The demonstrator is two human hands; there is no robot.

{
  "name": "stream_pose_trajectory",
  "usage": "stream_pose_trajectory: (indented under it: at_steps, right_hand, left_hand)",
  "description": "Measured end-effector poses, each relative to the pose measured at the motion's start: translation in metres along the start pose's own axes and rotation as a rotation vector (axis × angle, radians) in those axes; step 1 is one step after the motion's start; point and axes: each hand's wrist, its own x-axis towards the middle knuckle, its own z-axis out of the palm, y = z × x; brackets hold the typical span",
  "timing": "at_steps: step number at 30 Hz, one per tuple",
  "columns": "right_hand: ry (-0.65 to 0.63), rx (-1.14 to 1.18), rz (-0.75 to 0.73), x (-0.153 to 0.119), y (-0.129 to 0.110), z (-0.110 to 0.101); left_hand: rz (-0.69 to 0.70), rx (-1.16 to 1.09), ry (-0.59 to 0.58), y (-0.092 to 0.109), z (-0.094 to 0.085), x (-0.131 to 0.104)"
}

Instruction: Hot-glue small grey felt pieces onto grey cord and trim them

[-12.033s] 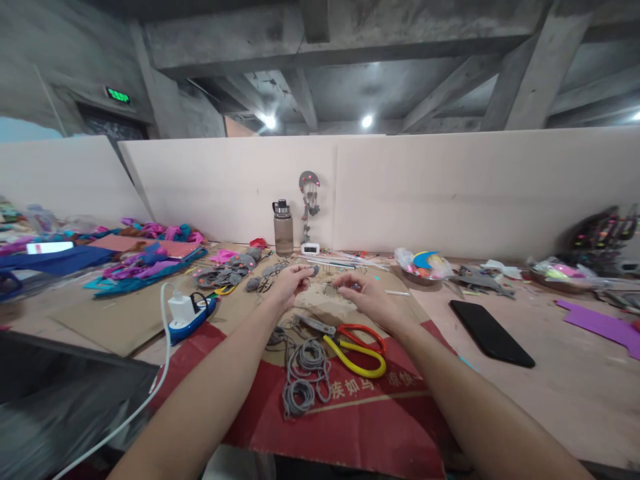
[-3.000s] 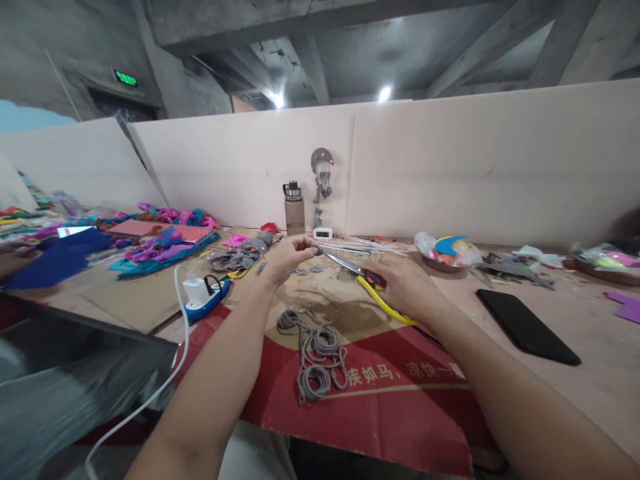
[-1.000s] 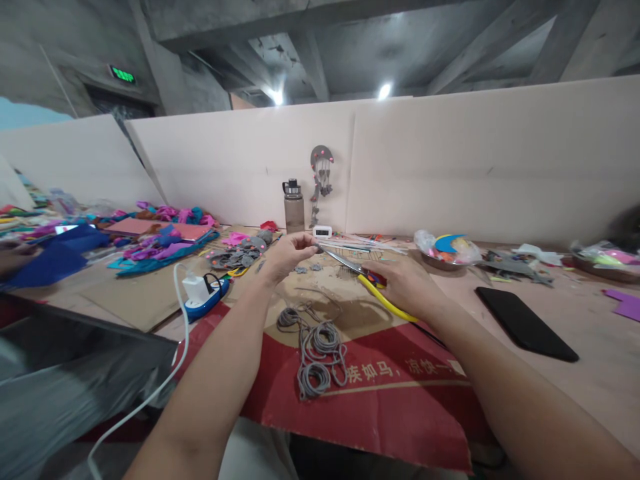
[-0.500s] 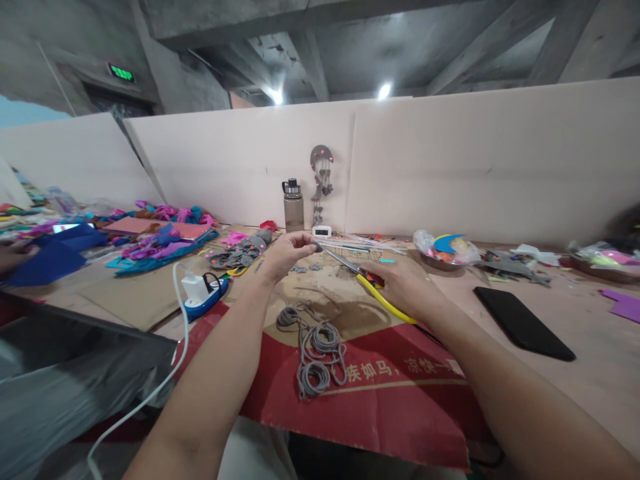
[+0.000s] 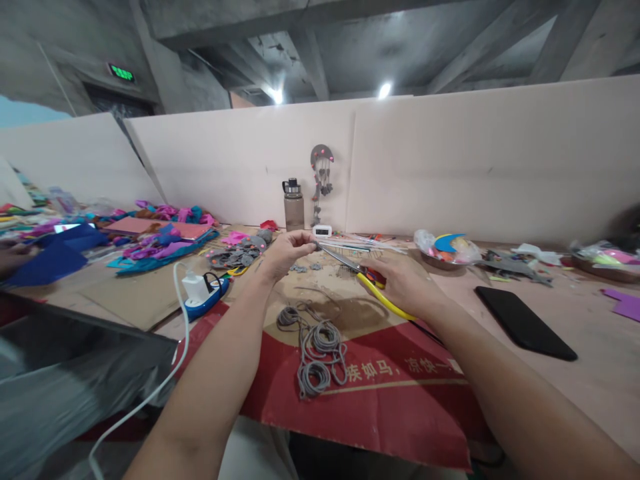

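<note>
The left hand (image 5: 289,253) pinches a small grey piece (image 5: 317,246) at its fingertips, thumb and forefinger nearly together. Immediately right, the scissors (image 5: 343,260) point their tips at that piece; whether they touch, I cannot tell. Snipping seems the step in hand, calling for a steady pinch clear of the blades. The right hand's (image 5: 397,283) fingers wrap the handles.
</note>
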Motion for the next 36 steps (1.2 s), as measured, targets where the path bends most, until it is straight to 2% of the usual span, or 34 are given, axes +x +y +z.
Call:
stream_pose_trajectory:
  at_steps: [6, 17, 29, 36]
  right_hand:
    - [-0.054, 0.005, 0.036, -0.001, -0.003, -0.002]
    - [-0.029, 0.013, 0.031, -0.001, 0.001, 0.001]
    - [-0.087, 0.072, 0.083, -0.001, -0.001, 0.001]
    - [0.024, 0.161, 0.172, 0.003, -0.012, -0.002]
  left_hand:
    - [0.012, 0.001, -0.015, 0.001, 0.001, -0.001]
    - [0.025, 0.027, -0.016, 0.001, 0.001, -0.001]
    - [0.01, 0.03, 0.001, 0.001, 0.002, -0.002]
    - [-0.055, -0.165, 0.093, 0.001, 0.007, 0.002]
